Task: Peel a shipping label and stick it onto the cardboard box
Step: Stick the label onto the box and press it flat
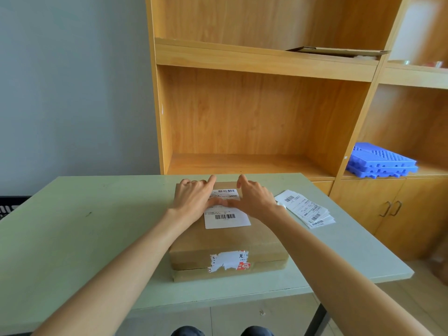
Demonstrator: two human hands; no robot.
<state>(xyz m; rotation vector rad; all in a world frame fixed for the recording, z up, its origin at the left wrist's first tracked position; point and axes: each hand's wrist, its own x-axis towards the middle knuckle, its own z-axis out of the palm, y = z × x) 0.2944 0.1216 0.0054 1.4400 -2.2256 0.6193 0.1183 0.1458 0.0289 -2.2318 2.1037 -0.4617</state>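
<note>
A flat brown cardboard box [228, 241] lies in the middle of the pale green table [72, 229]. A white shipping label [226, 215] with barcodes lies on the box's top, toward its far end. My left hand [194, 197] and my right hand [254, 198] rest flat on the label, thumbs meeting across its middle and forefingers pointing away at the far edge. Both hands are spread and hold nothing. A torn white and red sticker [229, 260] remains on the box's near side.
A fanned stack of spare shipping labels [305, 208] lies on the table right of the box. Behind stands a wooden shelf unit [254, 112] with blue plastic trays [381, 161] at the right. A dark crate [12, 206] sits at the left edge.
</note>
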